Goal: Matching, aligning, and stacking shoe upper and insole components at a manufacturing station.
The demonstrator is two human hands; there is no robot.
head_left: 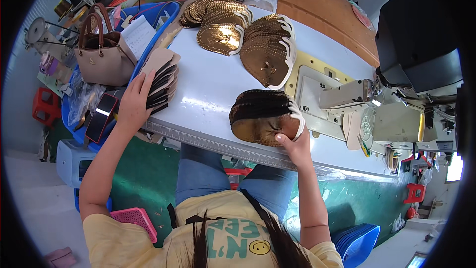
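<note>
My right hand point(295, 146) grips a stack of gold shoe-upper pieces point(267, 126) at the table's front edge, its thumb on top and the fingers hidden beneath. The pieces have scalloped rims, white edging on the right side and black material at the back. On the left, my left hand point(134, 100) lies with stretched fingers against a fanned stack of beige and black cut pieces point(163, 80); its thumb is hidden. Farther back on the white table point(198, 77) rest two more fanned piles of gold uppers, a left pile point(218, 20) and a right pile point(265, 52).
A sewing machine point(347, 94) stands at the right, with pale insole-shaped pieces point(352, 129) beside it. On the left are a blue tub point(148, 52), a beige handbag point(106, 57) and a phone point(102, 117). A ruler strip point(213, 144) runs along the front edge.
</note>
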